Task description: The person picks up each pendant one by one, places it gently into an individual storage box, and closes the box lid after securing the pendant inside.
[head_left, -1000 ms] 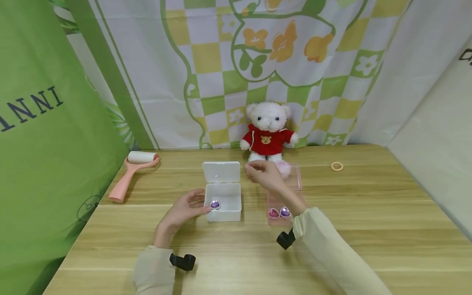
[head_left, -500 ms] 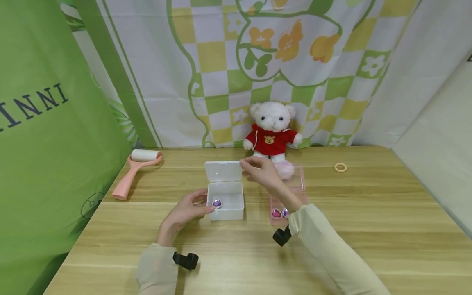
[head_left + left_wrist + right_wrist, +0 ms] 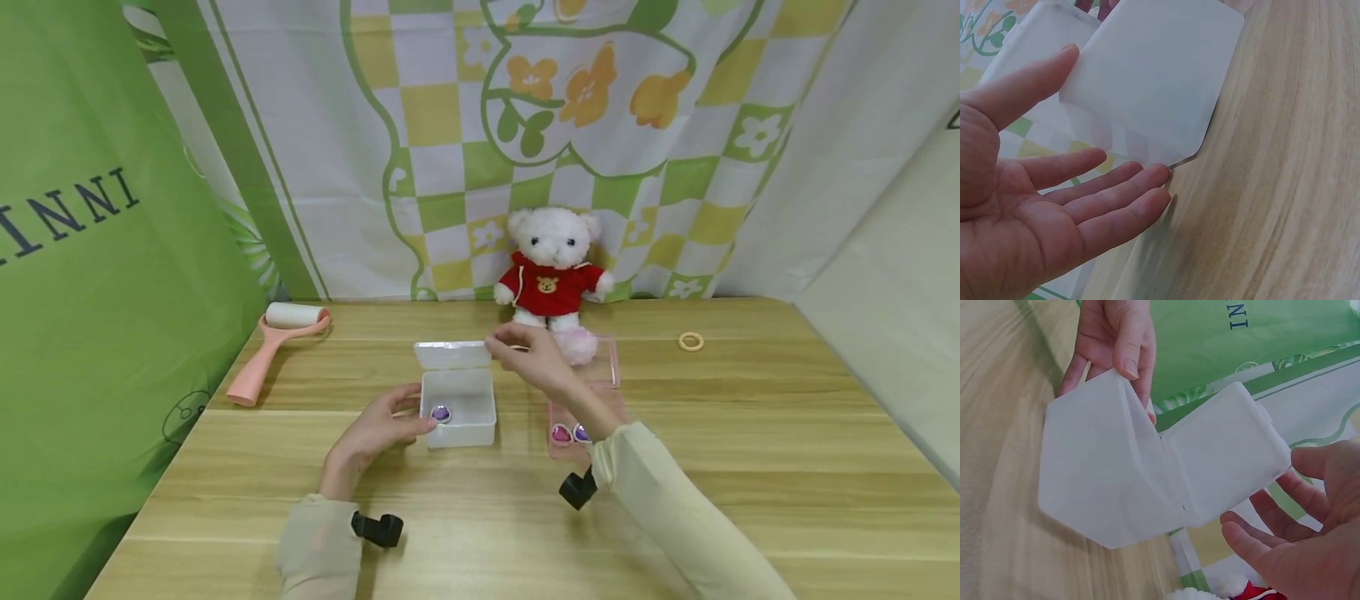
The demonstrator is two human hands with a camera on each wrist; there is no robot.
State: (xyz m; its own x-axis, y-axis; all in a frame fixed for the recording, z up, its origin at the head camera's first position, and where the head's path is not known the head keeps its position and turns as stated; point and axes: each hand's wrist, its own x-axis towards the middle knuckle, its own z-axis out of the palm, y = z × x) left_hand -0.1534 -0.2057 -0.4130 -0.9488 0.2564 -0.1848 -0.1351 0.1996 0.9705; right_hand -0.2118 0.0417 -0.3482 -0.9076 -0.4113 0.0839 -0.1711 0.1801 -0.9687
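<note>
A translucent white plastic box (image 3: 462,435) stands on the table with its hinged lid (image 3: 453,357) raised at the back. Inside, at the left, lies a purple gem (image 3: 441,413) with a pale beaded edge. My left hand (image 3: 378,429) rests against the box's left side, its thumb at the front rim and its fingers fairly straight, as the left wrist view (image 3: 1054,206) also shows. At the lid's right corner, my right hand (image 3: 534,357) pinches the edge between thumb and fingers. In the right wrist view the lid (image 3: 1229,456) stands at an angle to the box.
To the right, partly under my right forearm, sits an opened pink box (image 3: 557,415) with a pink gem (image 3: 561,434) and a purple gem (image 3: 581,433). Behind are a white teddy bear (image 3: 553,283) and pink fluffy ball (image 3: 576,345). A lint roller (image 3: 262,358) lies left, a ring (image 3: 691,342) right.
My right hand has moved left onto the lid's corner and taken hold of it. Since half a second ago the lid's top edge has come down, tilting forward. The left hand stays at the box.
</note>
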